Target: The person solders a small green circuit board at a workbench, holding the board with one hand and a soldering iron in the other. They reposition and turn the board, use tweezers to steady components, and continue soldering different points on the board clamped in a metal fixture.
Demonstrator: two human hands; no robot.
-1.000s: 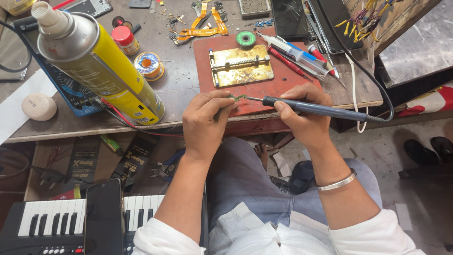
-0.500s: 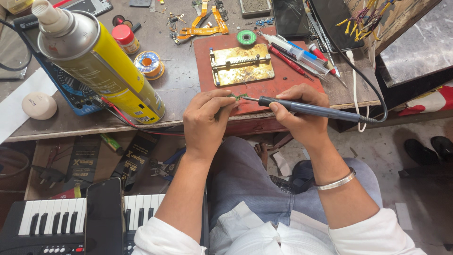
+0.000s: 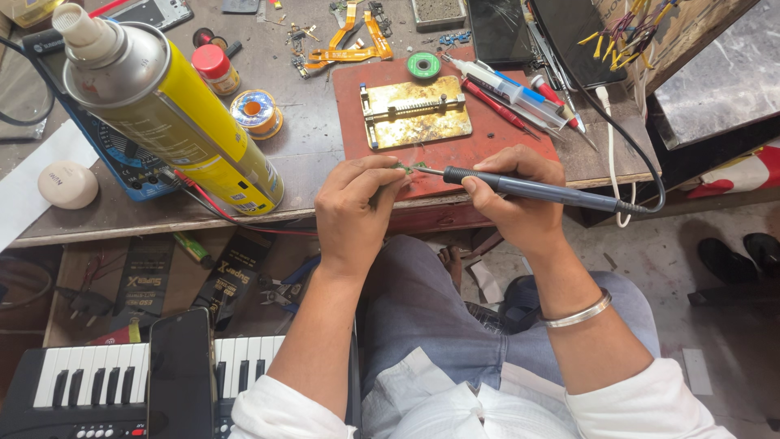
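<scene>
My left hand [image 3: 357,203] pinches a tiny green circuit part [image 3: 404,168] at the front edge of a red work mat [image 3: 479,138]. My right hand [image 3: 512,195] grips a dark blue soldering iron [image 3: 536,189] like a pen, its thin metal tip touching the small part. The iron's black cord [image 3: 642,175] loops away to the right. A brass board holder [image 3: 414,112] lies on the mat just beyond both hands.
A large yellow spray can [image 3: 175,118] stands at the left on the bench, with a solder spool [image 3: 255,112], a red-capped bottle [image 3: 216,68] and a white round case [image 3: 67,184] near it. Syringe and pens [image 3: 512,89] lie at right. A small keyboard [image 3: 97,386] with a phone [image 3: 180,374] sits below.
The soldering iron's tip has shifted slightly toward the part in my left fingers. Both hands otherwise stay in place.
</scene>
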